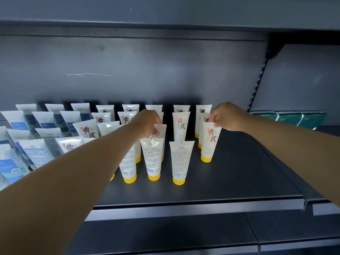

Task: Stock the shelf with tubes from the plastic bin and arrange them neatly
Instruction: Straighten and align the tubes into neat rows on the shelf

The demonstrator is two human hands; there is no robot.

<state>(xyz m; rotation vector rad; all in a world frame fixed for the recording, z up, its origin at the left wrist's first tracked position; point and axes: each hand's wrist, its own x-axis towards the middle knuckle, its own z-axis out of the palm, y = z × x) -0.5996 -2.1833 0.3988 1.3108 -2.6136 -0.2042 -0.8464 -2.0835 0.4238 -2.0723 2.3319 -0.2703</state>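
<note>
Right hand (pixel 229 116) pinches the crimped top edge of a yellow-capped tube (pixel 209 142), label facing out, standing cap-down on the dark shelf (pixel 248 172). Left hand (pixel 147 123) is closed on the top of another white tube (pixel 161 128) further left; its lower part is hidden behind the tube in front. Landmark: the right-hand tube. Just behind it, more tubes of the same brand run in a column toward the back panel (pixel 147 70). Left of it, a back-label tube (pixel 179 161) stands upright, with two more back-label tubes (pixel 152 159) beyond that, all cap-down. Further left, same-brand tubes stand in rows, then blue-labelled white tubes (pixel 44 120), several leaning. Right of it, bare shelf; well beyond, on the neighbouring shelf bay, dark green packs (pixel 288 117) sit side by side. No plastic bin in view.
</note>
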